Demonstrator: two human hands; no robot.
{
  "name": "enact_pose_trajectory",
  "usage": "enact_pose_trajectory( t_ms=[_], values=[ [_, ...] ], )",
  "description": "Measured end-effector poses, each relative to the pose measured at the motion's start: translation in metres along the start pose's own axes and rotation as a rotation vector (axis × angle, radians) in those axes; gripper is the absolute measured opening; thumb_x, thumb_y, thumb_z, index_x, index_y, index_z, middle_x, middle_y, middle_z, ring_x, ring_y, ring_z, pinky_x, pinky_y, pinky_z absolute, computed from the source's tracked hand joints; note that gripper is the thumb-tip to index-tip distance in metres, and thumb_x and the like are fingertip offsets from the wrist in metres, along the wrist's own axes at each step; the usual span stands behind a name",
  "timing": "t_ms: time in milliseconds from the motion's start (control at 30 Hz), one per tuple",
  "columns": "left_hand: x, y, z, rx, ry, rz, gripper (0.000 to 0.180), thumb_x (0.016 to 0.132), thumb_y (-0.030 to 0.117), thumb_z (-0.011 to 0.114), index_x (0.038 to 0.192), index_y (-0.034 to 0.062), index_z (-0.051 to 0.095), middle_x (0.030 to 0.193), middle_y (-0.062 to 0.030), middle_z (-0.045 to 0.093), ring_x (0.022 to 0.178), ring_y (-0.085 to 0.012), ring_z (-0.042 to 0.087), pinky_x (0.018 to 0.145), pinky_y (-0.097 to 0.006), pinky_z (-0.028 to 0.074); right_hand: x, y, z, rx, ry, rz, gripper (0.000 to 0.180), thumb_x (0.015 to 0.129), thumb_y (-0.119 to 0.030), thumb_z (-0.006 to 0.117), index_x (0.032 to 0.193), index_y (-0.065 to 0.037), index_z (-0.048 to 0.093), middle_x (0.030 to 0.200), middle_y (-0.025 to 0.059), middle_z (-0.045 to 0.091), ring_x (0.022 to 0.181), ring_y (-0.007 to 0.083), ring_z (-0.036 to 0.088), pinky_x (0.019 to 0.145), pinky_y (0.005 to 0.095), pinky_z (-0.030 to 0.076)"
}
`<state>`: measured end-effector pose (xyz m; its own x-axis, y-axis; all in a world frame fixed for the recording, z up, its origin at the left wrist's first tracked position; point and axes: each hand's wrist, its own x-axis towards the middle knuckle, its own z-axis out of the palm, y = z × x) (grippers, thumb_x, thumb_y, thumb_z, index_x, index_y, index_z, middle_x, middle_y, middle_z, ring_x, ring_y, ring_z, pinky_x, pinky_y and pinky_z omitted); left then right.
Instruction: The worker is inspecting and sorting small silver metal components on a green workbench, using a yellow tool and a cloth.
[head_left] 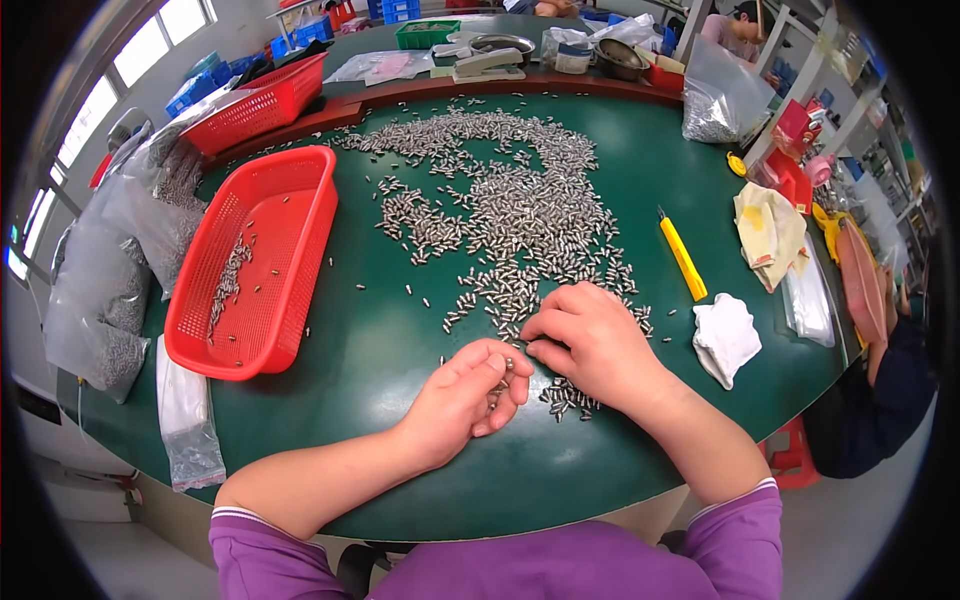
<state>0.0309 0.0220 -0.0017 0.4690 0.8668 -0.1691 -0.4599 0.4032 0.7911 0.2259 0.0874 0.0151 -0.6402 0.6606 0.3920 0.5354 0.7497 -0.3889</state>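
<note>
- Cradling a few small shiny silver metal cylinders (509,364) in left grip (455,402); don't squeeze
- Can't tell right grip's (592,345) contents; best pinch just a few, imo

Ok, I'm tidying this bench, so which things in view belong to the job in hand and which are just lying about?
Belong to the job:
small metal pieces, some held in the left hand
nearer red basket, probably, as similar pieces lie inside

Seemingly just lying about, untouched:
yellow cutter
white cloth
cream cloth
</note>
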Motion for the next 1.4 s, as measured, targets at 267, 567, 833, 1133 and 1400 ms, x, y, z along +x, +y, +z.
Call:
enact_pose_trajectory(
  t_ms=[267,567,833,1133,1400],
  values=[
    [0.001,0.0,0.002,-0.047,0.055,0.009,0.017,0.1,0.019,0.042,0.106,0.0057,0.05,0.086,-0.0044,0.054,0.059,-0.0083,0.044,0.047,-0.02,0.031,0.003,-0.001,-0.001,0.218,0.023,0.061,0.011,0.078,-0.007,0.069,0.088,-0.007,0.065,0.089,0.0047,0.059,0.089,0.0225,0.057,0.08,0.0338,0.047],
    [0.0,-0.001,0.001,-0.046,0.018,0.002,0.01,0.099,0.018,0.048,0.102,0.0079,0.048,0.084,-0.0024,0.055,0.057,-0.0059,0.043,0.045,-0.019,0.029,0.005,-0.01,-0.009,0.588,-0.063,0.078,0.009,0.084,-0.011,0.067,0.092,-0.007,0.067,0.089,0.0051,0.062,0.088,0.0216,0.06,0.079,0.0325,0.048],
    [0.0,-0.002,0.0,0.001,0.009,-0.006,0.01,0.099,0.02,0.048,0.102,0.0095,0.049,0.083,-0.0014,0.054,0.058,-0.0056,0.043,0.046,-0.019,0.029,0.004,-0.009,-0.009,0.645,-0.108,0.086,0.01,0.084,-0.01,0.068,0.093,-0.007,0.07,0.089,0.0051,0.063,0.086,0.0199,0.061,0.075,0.0314,0.05],
    [0.001,-0.002,0.0,0.025,0.004,-0.002,0.02,0.102,0.026,0.041,0.102,0.009,0.051,0.084,-0.0022,0.054,0.058,-0.0074,0.043,0.047,-0.019,0.03,0.004,0.004,-0.005,0.145,0.111,0.076,0.017,0.079,-0.003,0.066,0.096,-0.007,0.068,0.088,0.0056,0.06,0.087,0.0241,0.058,0.077,0.0346,0.047],
    [-0.001,0.003,0.005,-0.03,0.046,0.004,0.027,0.103,0.027,0.036,0.105,0.0052,0.052,0.087,-0.0086,0.054,0.058,-0.0106,0.042,0.046,-0.021,0.032,-0.001,0.015,0.0,-0.139,0.152,0.12,0.022,0.077,-0.001,0.065,0.098,-0.008,0.066,0.095,0.0058,0.059,0.094,0.0266,0.056,0.083,0.0379,0.045]
  ],
)
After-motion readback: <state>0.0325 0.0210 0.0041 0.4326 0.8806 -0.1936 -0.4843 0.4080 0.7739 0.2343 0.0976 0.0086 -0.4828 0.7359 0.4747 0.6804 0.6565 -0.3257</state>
